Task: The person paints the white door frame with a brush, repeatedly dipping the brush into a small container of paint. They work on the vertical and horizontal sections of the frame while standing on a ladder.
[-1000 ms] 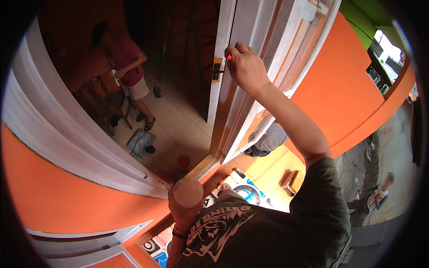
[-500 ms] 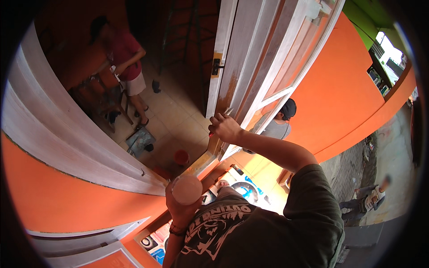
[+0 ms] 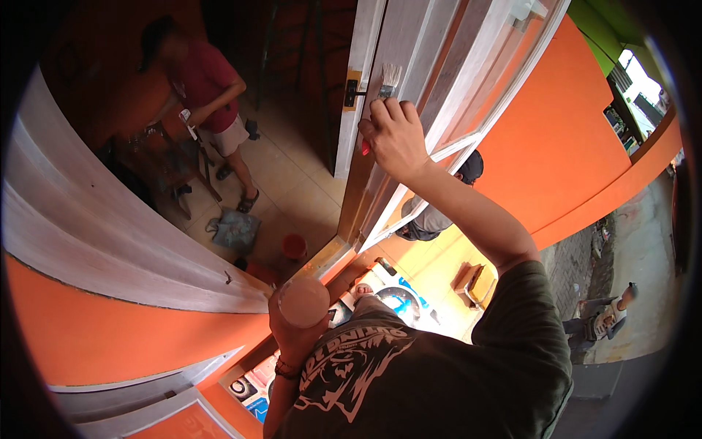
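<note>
In my right hand (image 3: 398, 140) is a paintbrush (image 3: 390, 79) with pale bristles pointing up and a bit of red handle showing below my fingers. The bristles are against or just in front of the brown and whitish door (image 3: 418, 45), beside its black handle (image 3: 352, 91); contact is hard to tell. Low in front of my chest, my left hand (image 3: 290, 336) is wrapped round a cup (image 3: 305, 302) filled with pale pinkish liquid that looks like paint.
A whitish door leaf (image 3: 110, 212) curves along the left. Inside stand a person in a red shirt (image 3: 208, 80) and a red bucket (image 3: 295, 246). Behind the glazed frame is another person in a dark cap (image 3: 431, 216). An orange wall (image 3: 541, 146) rises at right.
My right hand has moved up the door with the brush, from below the handle to beside it, and the bristles now point upward. My left hand keeps hold of the cup.
</note>
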`<state>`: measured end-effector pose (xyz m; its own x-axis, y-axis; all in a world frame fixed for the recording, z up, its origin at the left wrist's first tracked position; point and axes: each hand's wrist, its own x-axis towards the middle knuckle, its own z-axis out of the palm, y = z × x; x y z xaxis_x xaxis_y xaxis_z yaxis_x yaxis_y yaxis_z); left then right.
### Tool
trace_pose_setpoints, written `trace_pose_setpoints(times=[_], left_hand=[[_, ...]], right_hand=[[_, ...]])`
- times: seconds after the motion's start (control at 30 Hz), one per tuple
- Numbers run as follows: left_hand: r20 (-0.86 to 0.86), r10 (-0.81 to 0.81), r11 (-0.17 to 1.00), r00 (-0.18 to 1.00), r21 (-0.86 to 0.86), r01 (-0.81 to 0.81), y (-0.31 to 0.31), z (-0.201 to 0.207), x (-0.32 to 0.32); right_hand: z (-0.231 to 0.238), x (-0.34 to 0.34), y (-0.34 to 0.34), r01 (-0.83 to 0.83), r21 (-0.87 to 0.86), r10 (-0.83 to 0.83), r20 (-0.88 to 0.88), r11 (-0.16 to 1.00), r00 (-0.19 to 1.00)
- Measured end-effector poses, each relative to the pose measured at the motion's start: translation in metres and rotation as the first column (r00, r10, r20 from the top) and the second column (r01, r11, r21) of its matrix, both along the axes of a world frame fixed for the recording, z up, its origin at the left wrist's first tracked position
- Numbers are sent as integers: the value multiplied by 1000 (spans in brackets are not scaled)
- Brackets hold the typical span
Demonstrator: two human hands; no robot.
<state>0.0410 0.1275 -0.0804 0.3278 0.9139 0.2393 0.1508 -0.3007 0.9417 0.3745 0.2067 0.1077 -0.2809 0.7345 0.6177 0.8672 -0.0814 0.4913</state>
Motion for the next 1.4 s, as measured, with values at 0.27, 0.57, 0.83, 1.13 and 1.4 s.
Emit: trace_pose_setpoints(times=[0.27, 0.57, 0.83, 1.13, 1.4], left_hand=[[63, -5, 1000, 998, 13, 4, 3, 10, 3], [56, 12, 1000, 998, -17, -11, -3, 11, 8], [61, -1, 1000, 998, -13, 1, 2, 15, 11], [-1, -1, 999, 1000, 44, 1, 4, 24, 11], [11, -43, 999, 999, -14, 43, 1, 15, 13]], right_hand=[[-51, -2, 15, -181, -361, 68, -305, 915, 950], [147, 13, 30, -212, 327, 217, 23, 921, 976], [-52, 9, -8, 35, -476, 94, 244, 878, 965], [61, 20, -2, -105, 63, 122, -499, 993, 858], [-16, 10, -18, -34, -81, 37, 41, 996, 998]])
